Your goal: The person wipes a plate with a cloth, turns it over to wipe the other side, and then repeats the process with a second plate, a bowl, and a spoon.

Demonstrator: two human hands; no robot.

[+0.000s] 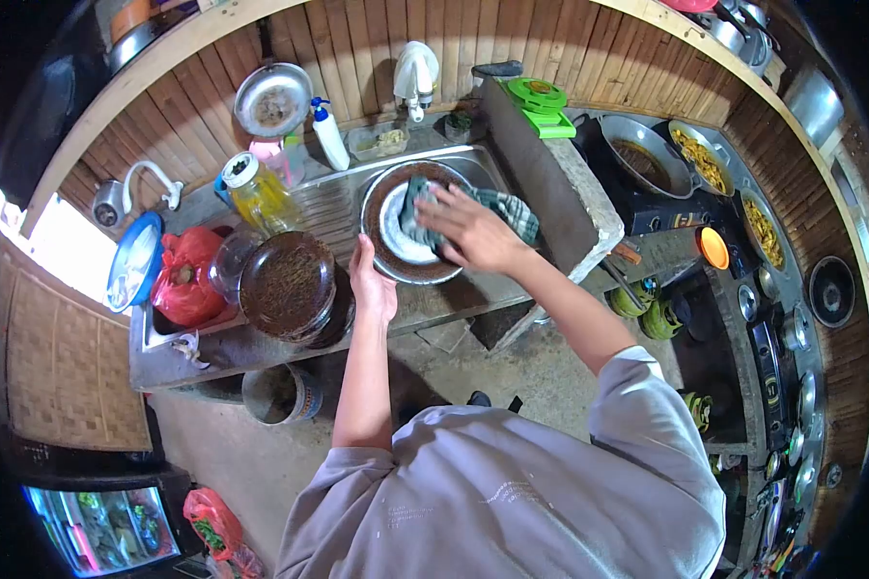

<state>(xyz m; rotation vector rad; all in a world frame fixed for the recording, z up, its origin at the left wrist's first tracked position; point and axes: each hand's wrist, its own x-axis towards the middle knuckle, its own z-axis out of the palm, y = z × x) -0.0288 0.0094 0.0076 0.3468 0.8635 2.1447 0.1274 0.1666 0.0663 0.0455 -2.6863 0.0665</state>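
Note:
A round plate [380,253] with a brown speckled rim and a pale, shiny centre is held over the sink. My left hand [373,285] grips its lower left rim, thumb up along the edge and the other fingers partly hidden beneath. Over the plate's centre, my right hand [468,232] presses a dark green checked cloth [505,212], part of which trails off to the right. Beside my left hand stands a stack of brown speckled plates [288,285] on the counter.
The metal sink [492,169] has a tap [416,92] above it. Left are a jar of yellow liquid [261,198], a red plastic bag [188,280] and a blue basin [135,261]. A concrete divider [560,179] separates the sink from a stove with a wok [642,154].

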